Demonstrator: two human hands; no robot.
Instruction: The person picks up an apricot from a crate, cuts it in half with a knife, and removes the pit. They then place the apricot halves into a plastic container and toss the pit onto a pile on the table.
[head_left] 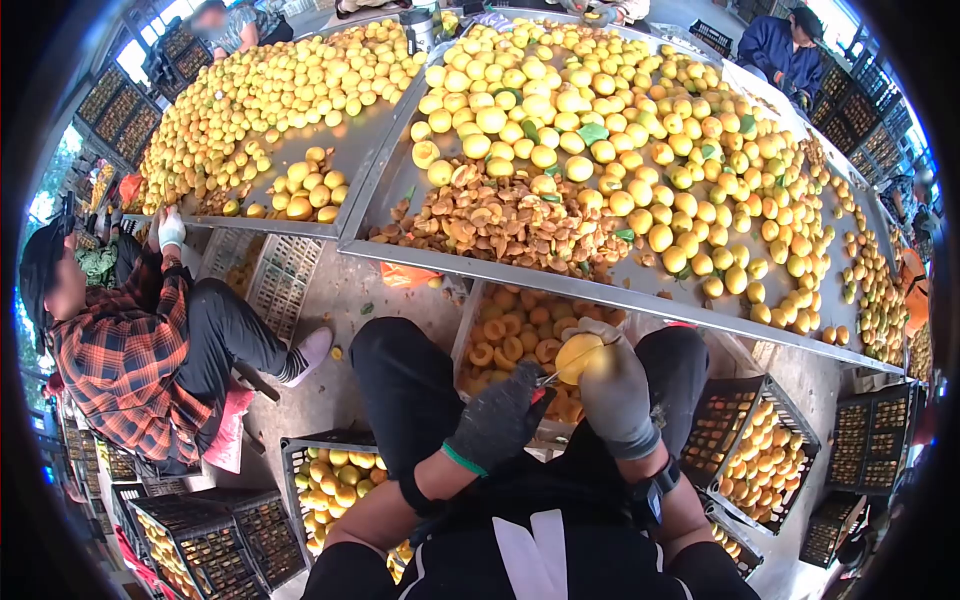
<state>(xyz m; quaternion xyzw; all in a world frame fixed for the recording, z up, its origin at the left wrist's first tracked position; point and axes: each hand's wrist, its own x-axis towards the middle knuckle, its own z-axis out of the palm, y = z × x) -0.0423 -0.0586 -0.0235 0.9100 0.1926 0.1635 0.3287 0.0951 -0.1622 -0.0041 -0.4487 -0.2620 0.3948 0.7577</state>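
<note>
The left hand (500, 417) has its grip closed round a small knife (541, 392), its blade touching the yellow fruit (579, 358) at two o'clock, held in the right hand's (617, 392) grip, with the fruit-laden counter (560, 280) at twelve o'clock.

Bench (520, 271) is metal, greyish with a soft shine along the rim. Fruit (580, 358) looks smooth, brown scraps (510, 215) way rougher. Both gloves are matt cloth, left (495, 420) dark, right (615, 400) grey. Knife (550, 379) has a metal blade. Crates (815, 440) look like hard plastic, floor (330, 290) dull and hard, plaid shirt (120, 360) soft matt cloth.
</note>
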